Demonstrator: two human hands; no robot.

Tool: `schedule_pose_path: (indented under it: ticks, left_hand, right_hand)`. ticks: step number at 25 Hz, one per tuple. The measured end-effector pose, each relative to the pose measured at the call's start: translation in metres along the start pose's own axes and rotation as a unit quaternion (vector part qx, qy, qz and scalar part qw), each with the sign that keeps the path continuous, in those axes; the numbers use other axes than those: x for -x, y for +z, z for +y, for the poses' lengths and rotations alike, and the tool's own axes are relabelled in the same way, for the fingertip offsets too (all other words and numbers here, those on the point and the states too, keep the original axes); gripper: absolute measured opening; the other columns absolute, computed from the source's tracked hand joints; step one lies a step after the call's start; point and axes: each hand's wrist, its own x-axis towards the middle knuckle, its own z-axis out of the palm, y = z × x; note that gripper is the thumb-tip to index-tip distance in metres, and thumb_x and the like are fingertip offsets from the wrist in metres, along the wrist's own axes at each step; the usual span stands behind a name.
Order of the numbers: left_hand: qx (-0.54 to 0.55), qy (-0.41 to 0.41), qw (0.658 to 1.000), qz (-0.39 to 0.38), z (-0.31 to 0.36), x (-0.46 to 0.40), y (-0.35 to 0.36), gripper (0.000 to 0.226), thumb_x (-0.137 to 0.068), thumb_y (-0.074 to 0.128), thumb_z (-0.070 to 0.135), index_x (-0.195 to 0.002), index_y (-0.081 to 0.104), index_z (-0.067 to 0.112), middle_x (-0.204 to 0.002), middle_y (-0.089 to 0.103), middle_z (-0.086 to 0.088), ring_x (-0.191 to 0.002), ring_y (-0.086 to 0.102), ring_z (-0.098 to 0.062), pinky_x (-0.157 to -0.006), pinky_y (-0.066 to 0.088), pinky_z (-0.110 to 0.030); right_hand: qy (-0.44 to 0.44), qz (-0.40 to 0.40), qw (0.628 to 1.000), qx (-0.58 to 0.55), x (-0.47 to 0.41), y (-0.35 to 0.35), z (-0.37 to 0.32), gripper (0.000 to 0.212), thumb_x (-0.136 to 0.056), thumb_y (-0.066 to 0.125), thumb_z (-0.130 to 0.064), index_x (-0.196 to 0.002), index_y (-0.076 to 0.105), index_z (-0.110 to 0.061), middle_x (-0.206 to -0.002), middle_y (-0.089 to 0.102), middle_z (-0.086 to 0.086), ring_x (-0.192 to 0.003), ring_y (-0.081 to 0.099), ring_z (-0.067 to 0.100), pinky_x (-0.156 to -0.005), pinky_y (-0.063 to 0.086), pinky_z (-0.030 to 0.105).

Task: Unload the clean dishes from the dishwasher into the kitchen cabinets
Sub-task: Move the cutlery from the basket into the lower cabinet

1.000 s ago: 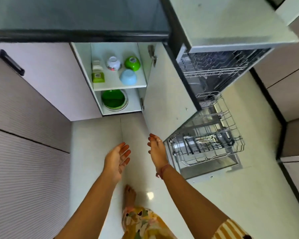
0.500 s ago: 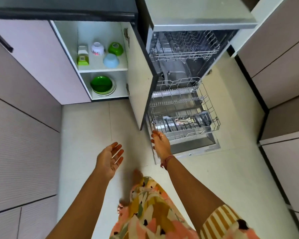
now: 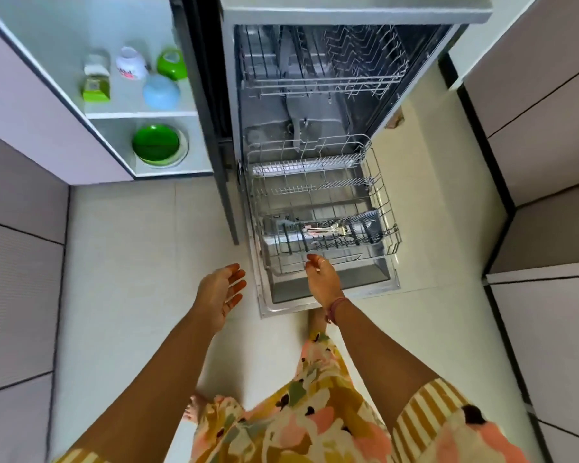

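The dishwasher (image 3: 355, 15) stands open with its lower wire rack (image 3: 383, 208) pulled out over the lowered door. Cutlery (image 3: 325, 230) lies in the basket at the rack's front. The upper rack (image 3: 318, 85) looks empty. My right hand (image 3: 323, 279) hovers empty, fingers relaxed, just in front of the lower rack's front edge. My left hand (image 3: 219, 292) is open, palm turned inward, over the floor left of the dishwasher door. In the open cabinet (image 3: 168, 113) to the left are a green plate (image 3: 156, 143), a blue bowl (image 3: 161, 91), a green bowl (image 3: 171, 63) and a white bowl (image 3: 131, 63).
The cabinet's open door (image 3: 211, 128) stands edge-on between the cabinet and the dishwasher. A small green and white container (image 3: 96, 83) sits on the shelf. Closed cabinet fronts line the left and right walls. My feet and patterned clothing are below my arms.
I have stepped to the right, in front of the dishwasher. My right hand moved from beside the cabinet door to the lower rack's front edge. Both hands stay empty.
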Motion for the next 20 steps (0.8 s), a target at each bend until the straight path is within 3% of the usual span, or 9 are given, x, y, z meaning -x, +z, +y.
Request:
schedule_pose_path:
  ticks: [4, 7, 10, 12, 15, 18, 20]
  left_hand:
    - [-0.066, -0.003, 0.998, 0.014, 0.003, -0.047, 0.102, 0.012, -0.097, 0.049, 0.019, -0.095, 0.061, 0.016, -0.095, 0.064, -0.005, -0.094, 0.06, -0.021, -0.087, 0.047, -0.034]
    - [-0.156, 0.025, 0.987, 0.013, -0.002, -0.095, 0.163, 0.018, -0.091, 0.053, 0.014, -0.075, 0.059, 0.02, -0.077, 0.058, -0.005, -0.077, 0.053, -0.021, -0.065, 0.04, -0.028]
    - [-0.298, 0.064, 0.952, 0.003, -0.02, -0.158, 0.208, 0.019, -0.089, 0.051, 0.012, -0.074, 0.062, 0.015, -0.069, 0.055, -0.004, -0.069, 0.049, -0.02, -0.056, 0.035, -0.026]
    - [-0.384, 0.099, 0.918, 0.011, -0.033, -0.204, 0.231, 0.017, -0.091, 0.052, 0.011, -0.1, 0.066, 0.008, -0.086, 0.061, -0.005, -0.076, 0.053, -0.019, -0.063, 0.041, -0.027]
    - [-0.487, 0.179, 0.855, 0.019, -0.05, -0.277, 0.254, 0.036, -0.093, 0.055, 0.014, -0.127, 0.053, 0.005, -0.117, 0.059, -0.01, -0.096, 0.057, -0.019, -0.074, 0.047, -0.026]
    - [-0.623, 0.242, 0.744, 0.018, -0.071, -0.349, 0.264, 0.049, -0.092, 0.054, 0.017, -0.138, 0.04, 0.006, -0.138, 0.045, -0.015, -0.123, 0.047, -0.03, -0.097, 0.046, -0.042]
    - [-0.691, 0.267, 0.672, -0.011, -0.084, -0.38, 0.269, 0.054, -0.091, 0.054, 0.016, -0.141, 0.036, 0.007, -0.14, 0.042, -0.013, -0.128, 0.041, -0.029, -0.101, 0.041, -0.043]
  right_hand:
    - [-0.052, -0.069, 0.98, 0.177, -0.08, -0.052, 0.011, 0.03, -0.099, 0.04, -0.014, -0.124, 0.054, -0.006, -0.11, 0.059, 0.015, -0.092, 0.057, 0.026, -0.083, 0.05, 0.037]
    - [-0.067, -0.116, 0.952, 0.275, -0.137, -0.072, 0.016, 0.036, -0.098, 0.039, -0.015, -0.131, 0.05, -0.006, -0.123, 0.055, 0.019, -0.11, 0.055, 0.033, -0.095, 0.047, 0.043]
    - [-0.04, -0.123, 0.931, 0.34, -0.196, -0.072, 0.032, 0.035, -0.097, 0.039, -0.015, -0.129, 0.049, -0.006, -0.126, 0.052, 0.019, -0.113, 0.053, 0.035, -0.095, 0.047, 0.047]
    - [-0.049, -0.129, 0.913, 0.384, -0.234, -0.063, 0.047, 0.037, -0.096, 0.04, -0.013, -0.133, 0.046, -0.008, -0.131, 0.049, 0.017, -0.119, 0.049, 0.034, -0.098, 0.046, 0.048]
    - [-0.083, -0.147, 0.863, 0.476, -0.285, -0.047, 0.076, 0.052, -0.095, 0.037, -0.007, -0.146, 0.03, -0.014, -0.15, 0.031, 0.01, -0.134, 0.034, 0.032, -0.107, 0.038, 0.05]
    - [-0.115, -0.156, 0.805, 0.561, -0.336, -0.035, 0.111, 0.058, -0.096, 0.037, -0.009, -0.15, 0.02, -0.018, -0.158, 0.018, 0.004, -0.141, 0.023, 0.031, -0.111, 0.031, 0.049]
    - [-0.128, -0.159, 0.783, 0.588, -0.357, -0.028, 0.131, 0.061, -0.095, 0.043, -0.014, -0.15, 0.019, -0.019, -0.158, 0.016, 0.005, -0.143, 0.019, 0.03, -0.112, 0.026, 0.049]
